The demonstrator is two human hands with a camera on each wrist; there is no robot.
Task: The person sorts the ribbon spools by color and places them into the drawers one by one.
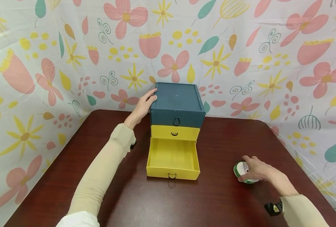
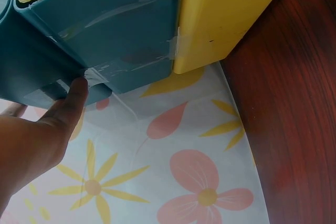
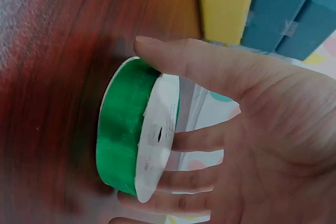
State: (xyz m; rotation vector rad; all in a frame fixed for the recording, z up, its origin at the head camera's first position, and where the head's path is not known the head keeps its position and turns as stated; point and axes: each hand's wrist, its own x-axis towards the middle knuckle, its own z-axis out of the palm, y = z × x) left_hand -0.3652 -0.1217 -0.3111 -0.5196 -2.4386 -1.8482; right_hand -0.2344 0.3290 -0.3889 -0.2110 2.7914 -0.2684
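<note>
A small drawer unit [image 1: 177, 97] with a dark blue top stands on the table. Its lowest yellow drawer [image 1: 172, 154] is pulled out, and nothing lies inside. My left hand [image 1: 142, 106] rests on the unit's upper left edge, its thumb against the blue side wall [image 2: 121, 30] in the left wrist view. To the right of the unit, my right hand [image 1: 256, 168] holds a spool of green ribbon [image 3: 123, 129] between thumb and fingers. The spool's white label side [image 3: 157, 135] faces the palm. Part of the fingers is hidden behind the spool.
The dark red-brown wooden table [image 1: 219, 201] extends around the unit. Behind and on both sides hangs a floral cloth [image 1: 227, 56]. Above the pulled-out drawer, a closed yellow drawer [image 1: 162, 132] and a closed blue drawer [image 1: 163, 117] have small black loop pulls.
</note>
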